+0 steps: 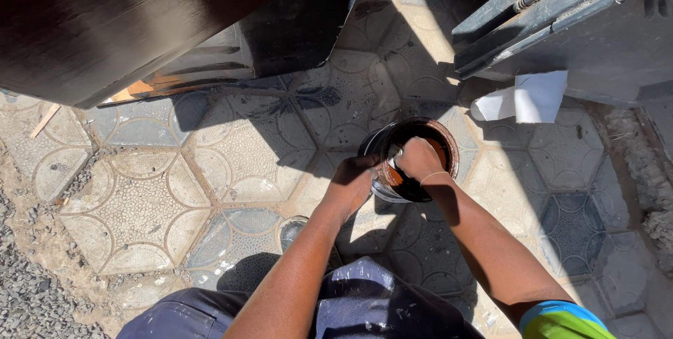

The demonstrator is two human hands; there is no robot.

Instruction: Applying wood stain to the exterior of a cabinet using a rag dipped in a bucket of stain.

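Note:
A round tin of dark brown stain or paint (440,134) stands on the patterned paving. My left hand (352,183) grips the tin's near-left rim and side. My right hand (418,159) reaches down inside the tin with fingers closed; whatever it holds is hidden by the hand and the dark liquid. A thin band circles my right wrist.
A large dark-stained wooden panel (119,16) leans at the top left over a black angled piece (301,23). Grey metal gate parts (575,23) fill the top right, with white paper (533,97) below them. Gravel (28,290) lies at the lower left.

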